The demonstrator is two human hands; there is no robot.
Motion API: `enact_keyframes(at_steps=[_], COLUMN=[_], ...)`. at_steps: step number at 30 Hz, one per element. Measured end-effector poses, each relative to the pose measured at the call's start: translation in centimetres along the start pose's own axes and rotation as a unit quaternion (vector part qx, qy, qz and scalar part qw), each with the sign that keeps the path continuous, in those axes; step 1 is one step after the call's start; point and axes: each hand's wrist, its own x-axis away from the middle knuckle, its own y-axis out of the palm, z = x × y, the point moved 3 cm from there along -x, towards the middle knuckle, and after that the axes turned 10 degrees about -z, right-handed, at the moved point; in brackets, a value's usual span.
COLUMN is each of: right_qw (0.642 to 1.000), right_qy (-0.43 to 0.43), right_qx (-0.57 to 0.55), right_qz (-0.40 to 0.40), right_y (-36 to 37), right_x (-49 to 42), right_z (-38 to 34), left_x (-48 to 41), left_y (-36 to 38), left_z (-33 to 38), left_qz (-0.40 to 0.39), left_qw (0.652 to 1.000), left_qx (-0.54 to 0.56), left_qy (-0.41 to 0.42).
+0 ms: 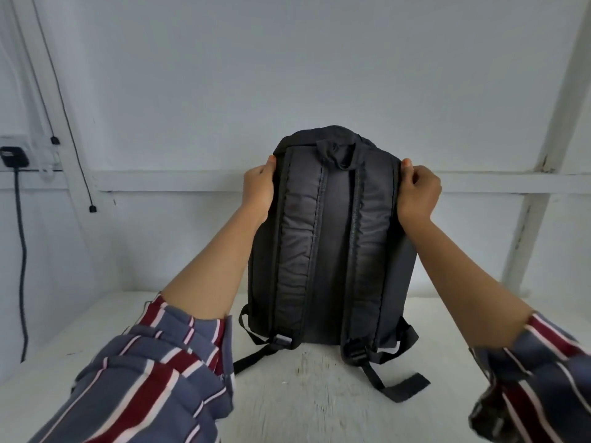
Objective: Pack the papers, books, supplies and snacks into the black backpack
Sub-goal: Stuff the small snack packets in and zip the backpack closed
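Note:
The black backpack (332,251) stands upright on the white table (303,404), its back panel and two padded shoulder straps facing me. My left hand (258,188) grips its upper left side. My right hand (419,193) grips its upper right side. The top carry loop sits between my hands. The zips and the inside of the bag are hidden on the far side. No papers, books, supplies or snacks are in view.
A white wall with a horizontal rail and a slanted post (543,174) stands close behind the table. A wall socket with a black plug (14,156) and hanging cables (22,266) is at the far left. Loose strap ends (403,388) lie on the table in front of the bag.

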Motion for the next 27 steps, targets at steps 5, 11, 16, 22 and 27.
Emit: enact_keyframes(at_steps=[5,11,16,22,27], right_qw=[0.999,0.998,0.984,0.959,0.960], right_qy=[0.012,0.041,0.103,0.162,0.105], right_qx=[-0.008,0.039,0.105,-0.098,-0.154], right_qz=[0.034,-0.038,-0.105,-0.212,-0.211], right_y=[1.5,3.5,4.3,5.3,4.0], right_x=[-1.3,-4.2,-6.0,-5.1,-2.4], right_z=[0.5,1.8,3.4,5.8,7.3], left_x=[-1.5,-1.9,-1.6,-2.4,-0.7], left_y=[0.1,-0.3,0.0,0.2,-0.6], left_z=[-1.3,-4.7,-7.6,-9.6,-11.3], left_qz=[-0.038,-0.065,-0.059,-0.086,-0.093], left_qw=[0.999,0.993,0.994,0.992,0.987], left_qx=[0.016,-0.093,-0.085,-0.073,-0.127], left_qy=[-0.023,0.020,-0.030,-0.062,-0.045])
